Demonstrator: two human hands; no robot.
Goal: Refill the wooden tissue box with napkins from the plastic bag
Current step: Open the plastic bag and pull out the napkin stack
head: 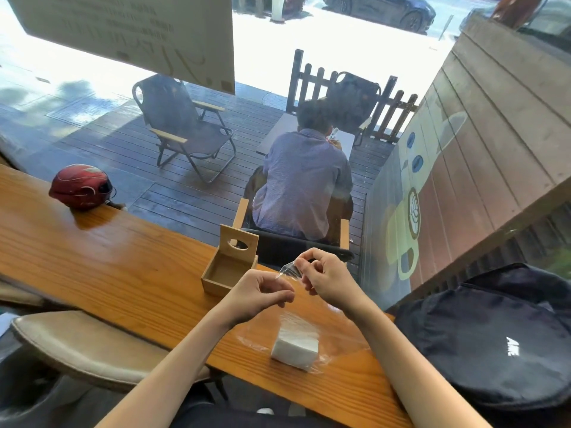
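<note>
Clear plastic is the whole story here, that plastic bag (306,322) is thin, floppy and slick, so it's going to stretch and slide rather than tear clean. You've got its top pinched up off the wooden counter (108,261), your left hand (262,293) closed on one side of the film and your right hand (321,278) pinching the other bit higher up, fingers curled tight. Looks to me like you're trying to work the mouth open. I'd keep the grip right at the edge of the opening and pull the two sides apart gently.

The napkins (296,347) are a neat white block sitting in the bottom of the bag, resting on the counter close to the near edge, just below your hands. Light and soft, and a loose stack like that will fan out or buckle if you grab it by one corner. Squeeze it across the two long sides so the whole stack moves as one.

The wooden tissue box (227,267) is on the counter just beyond your left hand, pale wood, lid with the oval slot tipped up at the back, inside looks empty and ready
</note>
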